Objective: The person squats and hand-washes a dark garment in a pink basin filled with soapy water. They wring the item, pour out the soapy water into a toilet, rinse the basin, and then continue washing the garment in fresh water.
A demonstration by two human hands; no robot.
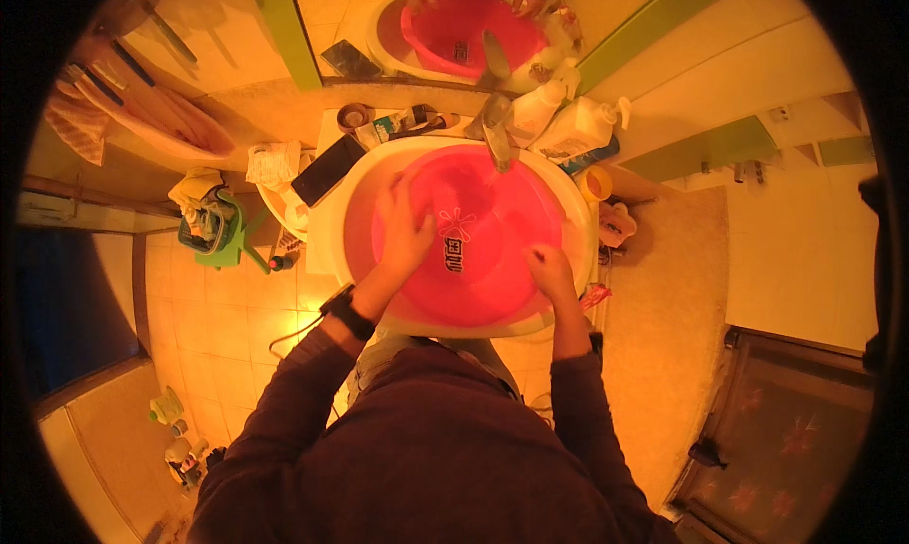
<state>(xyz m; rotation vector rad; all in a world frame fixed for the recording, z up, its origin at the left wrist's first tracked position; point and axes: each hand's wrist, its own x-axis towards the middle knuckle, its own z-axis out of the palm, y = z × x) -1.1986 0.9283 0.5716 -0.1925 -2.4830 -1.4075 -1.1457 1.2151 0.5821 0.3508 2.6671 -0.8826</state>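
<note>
A pink plastic basin (483,288) with a flower mark and dark writing on its bottom sits in the oval washbasin (354,253). My left hand (405,231) is over the basin's left part, fingers spread, with nothing seen in it. My right hand (551,268) is at the basin's right side with its fingers curled; whether it grips the rim or anything small cannot be made out. The metal faucet (496,136) reaches over the basin's far edge, and water seems to lie beneath it. A watch with a dark strap is on my left wrist.
A dark smartphone (329,170) lies left of the washbasin, near a tube (387,126) and a small round container (353,118). Pump bottles (577,128) stand behind right, beside a yellow cup (595,183). A mirror rises behind. A green stool (238,235) holding a basket stands at left.
</note>
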